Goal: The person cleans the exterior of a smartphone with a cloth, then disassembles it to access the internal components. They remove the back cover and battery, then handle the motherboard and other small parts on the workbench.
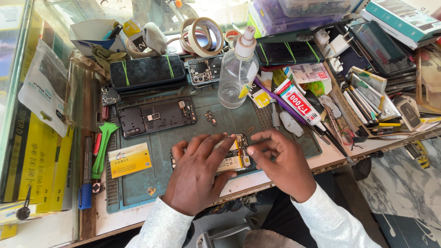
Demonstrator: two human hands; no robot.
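Fingertips [250,149] of right hand [280,163] pinched together at top edge of opened phone [234,158], thumb and forefinger nearly closed; whether anything tiny sits between them, cannot tell. Left hand [195,172] spread flat over same phone, fingers loosely open and pressing down on it, no wrap around it. Phone lying back-up without cover, yellow battery showing between the two hands, near front edge of green work mat [138,183]. White sleeves on both wrists.

On mat, just behind hands: small loose part [211,117]. Further back-left: dark phone frame [156,115] lying flat. Behind that: black phone with green rubber bands [148,71], circuit board [204,70] just beside it on the right. Clear spray bottle [236,69] upright behind the board's right side. Yellow card [129,159] flat on mat, left of left hand. Green plastic pry tool [103,147] and blue-handled tool [86,172] off mat's left edge.

Right of hands: red-and-white glue tube [298,104] lying slanted, tweezers and pens near it. Back centre: tape rolls [204,34]. Back right: second banded phone [289,53], white chargers [337,46], stacked phones and boxes. Far left: yellow packets [39,156] standing against glass.
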